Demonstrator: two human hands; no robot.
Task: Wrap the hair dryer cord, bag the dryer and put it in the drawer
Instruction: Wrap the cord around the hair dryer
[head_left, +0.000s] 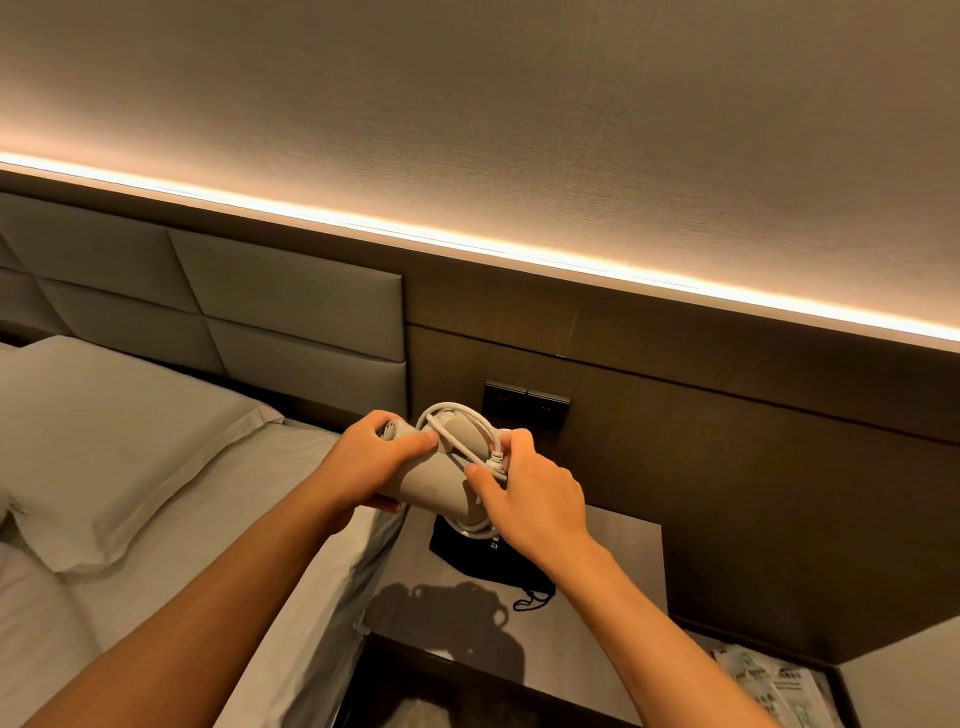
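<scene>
A beige hair dryer (434, 488) is held in the air above the nightstand (597, 613), its white cord (457, 423) looped around the body. My left hand (371, 457) grips the dryer's left end. My right hand (524, 493) holds the right side and pinches the cord's end near the plug (496, 460). A black drawstring bag (488, 564) lies flat on the nightstand below the dryer, partly hidden by it. The open drawer (415, 691) shows dark at the bottom edge, its inside mostly out of view.
A bed with a white pillow (104, 441) and sheet lies to the left, against a padded headboard (234, 312). A dark switch plate (524, 402) sits on the wood wall panel behind the dryer. Printed packets (774, 686) lie at the lower right.
</scene>
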